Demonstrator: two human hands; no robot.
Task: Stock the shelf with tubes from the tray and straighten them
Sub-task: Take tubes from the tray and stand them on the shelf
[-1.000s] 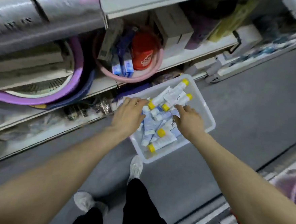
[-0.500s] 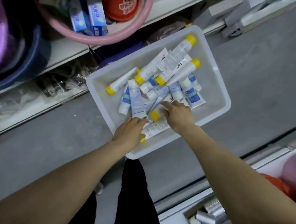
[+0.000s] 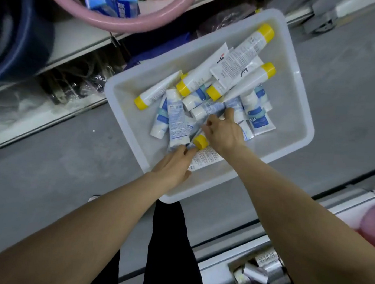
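With the left hand (image 3: 174,163) and right hand (image 3: 223,133) both clenched on white yellow-capped plastic tubes (image 3: 203,152) in the translucent white plastic tray (image 3: 298,136), neighbours could easily get dragged out, tbh.

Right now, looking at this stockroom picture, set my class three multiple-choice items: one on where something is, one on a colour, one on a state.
1. Where does the tray of tubes rest?
A. on the grey floor beside the shelf
B. on the top shelf
C. inside the pink basin

2. What colour is the cap between the two hands?
A. red
B. yellow
C. green

3. What is the right hand doing?
A. hanging idle outside the tray
B. resting flat on the shelf
C. reaching into the pile, fingers on the tubes

Answers: 1 A, the tray sits on the floor by the lower shelf. 2 B, the cap is plainly yellow. 3 C, the hand is among the tubes; the left hand reaches in beside it.
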